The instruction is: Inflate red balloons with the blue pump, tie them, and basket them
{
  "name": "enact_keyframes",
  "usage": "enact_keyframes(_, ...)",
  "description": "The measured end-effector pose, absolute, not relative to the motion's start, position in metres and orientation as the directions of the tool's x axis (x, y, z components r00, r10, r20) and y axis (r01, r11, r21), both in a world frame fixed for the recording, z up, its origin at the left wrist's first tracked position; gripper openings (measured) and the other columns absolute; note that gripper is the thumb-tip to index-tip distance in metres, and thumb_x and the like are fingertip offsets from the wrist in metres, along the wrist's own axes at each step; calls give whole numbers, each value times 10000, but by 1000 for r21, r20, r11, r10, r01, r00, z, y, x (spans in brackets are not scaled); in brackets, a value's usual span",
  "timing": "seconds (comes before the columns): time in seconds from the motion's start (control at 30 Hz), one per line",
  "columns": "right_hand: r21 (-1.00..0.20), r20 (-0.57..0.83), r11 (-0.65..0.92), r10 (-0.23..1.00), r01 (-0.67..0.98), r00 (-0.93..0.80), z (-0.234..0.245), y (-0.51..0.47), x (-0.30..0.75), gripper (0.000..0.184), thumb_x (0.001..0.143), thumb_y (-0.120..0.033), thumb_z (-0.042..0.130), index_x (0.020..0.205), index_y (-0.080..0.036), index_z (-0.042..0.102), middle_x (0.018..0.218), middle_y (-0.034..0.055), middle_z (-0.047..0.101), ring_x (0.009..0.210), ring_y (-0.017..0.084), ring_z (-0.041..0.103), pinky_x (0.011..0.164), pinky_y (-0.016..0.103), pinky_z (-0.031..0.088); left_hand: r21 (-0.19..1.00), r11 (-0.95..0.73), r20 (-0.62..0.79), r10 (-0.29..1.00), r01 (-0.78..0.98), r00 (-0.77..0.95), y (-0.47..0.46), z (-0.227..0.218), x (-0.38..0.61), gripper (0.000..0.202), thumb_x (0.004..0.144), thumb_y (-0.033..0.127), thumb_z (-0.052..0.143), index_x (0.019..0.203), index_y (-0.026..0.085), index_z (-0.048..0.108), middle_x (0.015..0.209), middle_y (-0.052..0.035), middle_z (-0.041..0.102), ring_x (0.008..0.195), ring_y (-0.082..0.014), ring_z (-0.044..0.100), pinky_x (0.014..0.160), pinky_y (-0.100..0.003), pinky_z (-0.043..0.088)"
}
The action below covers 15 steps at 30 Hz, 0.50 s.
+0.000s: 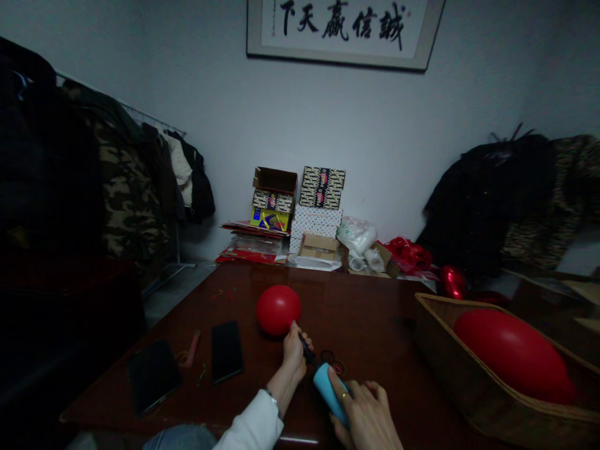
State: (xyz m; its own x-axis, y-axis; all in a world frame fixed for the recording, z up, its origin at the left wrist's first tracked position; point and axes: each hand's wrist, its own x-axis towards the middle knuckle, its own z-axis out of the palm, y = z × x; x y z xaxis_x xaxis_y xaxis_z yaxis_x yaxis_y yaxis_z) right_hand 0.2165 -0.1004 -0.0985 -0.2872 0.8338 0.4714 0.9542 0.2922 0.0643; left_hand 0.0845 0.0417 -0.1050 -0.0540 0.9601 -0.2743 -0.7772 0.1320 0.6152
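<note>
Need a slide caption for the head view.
Left hand holding a red balloon, right hand gripping a blue pump, over a brown table.

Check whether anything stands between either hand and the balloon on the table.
Nothing visible stands between the left hand and the balloon: its fingertips are at the near side. Between the right hand and the balloon come the blue tool it holds and the left hand.

A balloon (278, 309) is left of the basket (450, 362).
</note>
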Motion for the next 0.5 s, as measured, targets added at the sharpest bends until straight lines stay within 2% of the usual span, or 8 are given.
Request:
enact_keyframes(0.17, 39, 436, 199, 878, 979, -196, -87, -95, 195, 614, 727, -190, 559, 1323, -268, 437, 950, 61, 658, 866, 218, 605, 866, 406, 277, 602, 164, -312, 949, -781, -41, 39, -107, 90, 435, 750, 557, 609, 638, 197, 390, 444, 77, 403, 346, -55, 381, 364, -173, 283)
enact_keyframes(0.33, 46, 477, 230, 850, 972, -224, -99, -100, 201, 647, 726, -206, 567, 1343, -289, 392, 868, 20, 644, 778, 200, 604, 828, 393, 286, 618, 155, -304, 951, -771, -54, 41, -106, 86, 437, 746, 561, 610, 643, 199, 388, 438, 81, 395, 336, -51, 358, 348, -166, 260)
enact_keyframes(0.5, 115, 541, 300, 780, 947, -313, -120, -111, 221, 759, 678, -227, 583, 1385, -288, 315, 819, -19, 635, 715, 177, 607, 793, 365, 309, 634, 129, -279, 958, -763, -70, 44, -101, 77, 429, 763, 550, 599, 637, 194, 396, 436, 82, 388, 334, -44, 348, 344, -160, 262)
